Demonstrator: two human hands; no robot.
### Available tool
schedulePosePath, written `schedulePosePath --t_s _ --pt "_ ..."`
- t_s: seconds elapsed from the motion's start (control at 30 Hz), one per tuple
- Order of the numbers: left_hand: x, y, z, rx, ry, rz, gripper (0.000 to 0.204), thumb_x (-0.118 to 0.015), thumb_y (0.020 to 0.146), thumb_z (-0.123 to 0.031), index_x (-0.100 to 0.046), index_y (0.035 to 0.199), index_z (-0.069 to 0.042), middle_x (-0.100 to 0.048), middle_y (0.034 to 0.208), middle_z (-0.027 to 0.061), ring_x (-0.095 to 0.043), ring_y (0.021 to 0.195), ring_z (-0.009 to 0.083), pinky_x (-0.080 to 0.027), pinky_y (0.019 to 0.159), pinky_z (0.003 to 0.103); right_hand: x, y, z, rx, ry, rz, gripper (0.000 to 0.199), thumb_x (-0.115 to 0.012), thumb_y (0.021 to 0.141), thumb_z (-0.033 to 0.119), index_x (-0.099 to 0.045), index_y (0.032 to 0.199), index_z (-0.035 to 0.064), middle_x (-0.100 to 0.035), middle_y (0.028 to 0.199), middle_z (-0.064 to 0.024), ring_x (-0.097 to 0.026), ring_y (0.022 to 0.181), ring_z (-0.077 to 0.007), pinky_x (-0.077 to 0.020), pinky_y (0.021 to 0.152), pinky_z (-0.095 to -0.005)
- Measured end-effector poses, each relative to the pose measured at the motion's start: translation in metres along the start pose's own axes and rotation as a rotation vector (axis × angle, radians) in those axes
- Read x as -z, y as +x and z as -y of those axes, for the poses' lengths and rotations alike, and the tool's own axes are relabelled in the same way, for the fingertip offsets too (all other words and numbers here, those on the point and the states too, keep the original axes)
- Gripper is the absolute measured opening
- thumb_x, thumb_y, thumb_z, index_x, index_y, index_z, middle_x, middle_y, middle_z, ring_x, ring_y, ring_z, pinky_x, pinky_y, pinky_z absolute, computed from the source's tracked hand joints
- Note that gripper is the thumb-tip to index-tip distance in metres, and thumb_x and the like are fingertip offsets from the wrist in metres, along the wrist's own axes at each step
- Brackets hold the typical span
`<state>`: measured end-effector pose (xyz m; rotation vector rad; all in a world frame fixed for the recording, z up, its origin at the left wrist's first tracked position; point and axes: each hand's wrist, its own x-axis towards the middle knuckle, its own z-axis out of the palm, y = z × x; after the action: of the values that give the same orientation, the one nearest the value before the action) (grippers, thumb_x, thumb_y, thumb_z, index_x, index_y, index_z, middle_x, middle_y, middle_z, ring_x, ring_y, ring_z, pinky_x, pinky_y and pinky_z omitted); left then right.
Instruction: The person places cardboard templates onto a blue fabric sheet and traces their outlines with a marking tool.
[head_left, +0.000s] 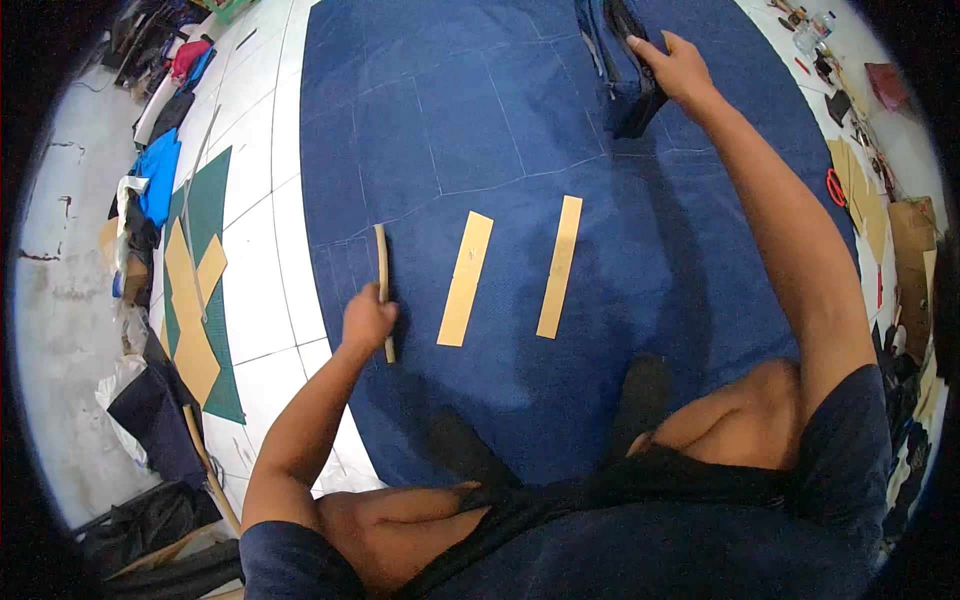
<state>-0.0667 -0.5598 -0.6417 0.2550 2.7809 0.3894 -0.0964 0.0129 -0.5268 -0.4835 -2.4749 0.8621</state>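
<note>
Dark blue fabric (450, 90) with pale chalk lines is spread over the floor in front of me. At its left side my left hand (370, 318) is closed round a narrow tan cardboard strip (382, 255), whose two ends stick out of the fist. My right hand (678, 72) reaches far out to the right and grips a dark blue zippered bag (622, 105) by its edge, with the thumb on top. Two more flat cardboard strips, a wider one (466, 280) and a slimmer one (560, 268), lie on the fabric between my hands.
On the white tiles at left, a green cutting mat (225, 365) bears cardboard pieces (190, 320) and a long ruler (198, 255). Red-handled scissors (836, 188), more cardboard (858, 190) and a bottle (822, 24) lie along the right. My bent legs (730, 420) are at the near edge.
</note>
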Motion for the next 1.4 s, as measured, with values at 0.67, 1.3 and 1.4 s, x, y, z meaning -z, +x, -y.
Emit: schedulePosePath --t_s 0.67,1.3,1.4 --pt "0.113 0.055 -0.13 -0.223 -0.775 0.037 0.066 -0.069 0.09 -0.027 -0.039 0.146 -0.007 -0.056 0.126 0.0159 -0.057 0.11 0.0218 -0.05 0.089 0.037 0.029 -0.05 0.113 -0.099 0.503 0.873 0.049 -0.072 0.088 0.039 -0.066 0.118 0.0003 -0.069 0.107 -0.0067 -0.062 0.096 -0.0145 -0.0496 0.087 -0.0311" --pt "0.105 0.064 -0.161 -0.658 -0.855 -0.25 0.047 -0.076 0.084 -0.012 -0.047 0.121 -0.006 -0.044 0.126 0.0101 -0.048 0.122 0.0249 -0.043 0.101 0.044 0.019 -0.063 0.114 0.206 0.193 0.661 0.038 -0.073 0.086 0.035 -0.07 0.104 0.0016 -0.069 0.087 -0.014 -0.064 0.079 -0.0218 -0.0482 0.071 -0.0355" --pt "0.111 0.061 -0.157 -0.64 -0.795 -0.257 0.055 -0.074 0.086 -0.013 -0.04 0.129 -0.011 -0.045 0.133 0.0116 -0.043 0.131 0.0272 -0.037 0.109 0.049 0.02 -0.068 0.129 0.275 0.155 0.555 0.034 -0.073 0.086 0.034 -0.069 0.103 0.0044 -0.07 0.09 -0.0149 -0.067 0.082 -0.0272 -0.0491 0.071 -0.0376"
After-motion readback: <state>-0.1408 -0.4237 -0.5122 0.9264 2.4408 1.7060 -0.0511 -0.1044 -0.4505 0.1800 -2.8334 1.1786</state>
